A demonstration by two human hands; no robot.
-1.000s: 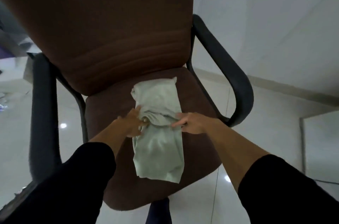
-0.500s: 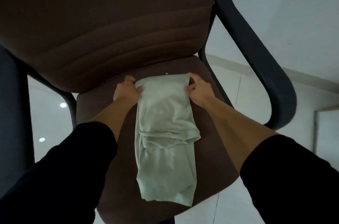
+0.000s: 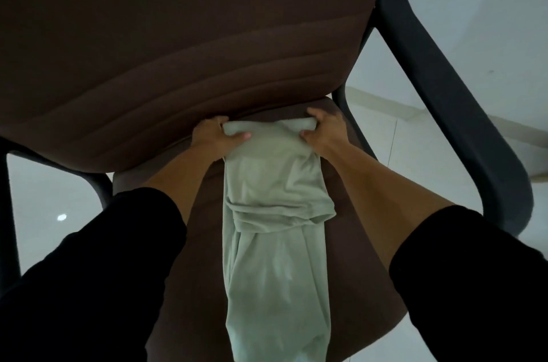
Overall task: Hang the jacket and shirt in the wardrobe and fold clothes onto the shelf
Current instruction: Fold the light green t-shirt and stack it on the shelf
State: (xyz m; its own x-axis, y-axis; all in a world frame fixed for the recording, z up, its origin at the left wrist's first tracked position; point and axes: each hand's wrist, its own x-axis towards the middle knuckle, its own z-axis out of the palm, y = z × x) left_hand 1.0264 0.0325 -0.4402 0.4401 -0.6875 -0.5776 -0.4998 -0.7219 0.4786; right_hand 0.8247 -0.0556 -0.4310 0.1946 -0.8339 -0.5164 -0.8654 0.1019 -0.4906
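A pale green garment lies in a long narrow strip down the seat of a brown office chair, with a folded-over layer across its upper half. My left hand pinches the garment's far left corner, thumb on top. My right hand grips the far right corner, fingers curled over the edge. Both hands are at the back of the seat, just under the backrest. The near end of the garment reaches the seat's front edge.
The chair's dark armrests stand on both sides, the right armrest looping close to my right forearm. A glossy white tiled floor shows around the chair, with a white wall at the back right.
Both hands moved from the garment's middle to its far end and took hold of the two corners. My head has come closer and lower over the seat.
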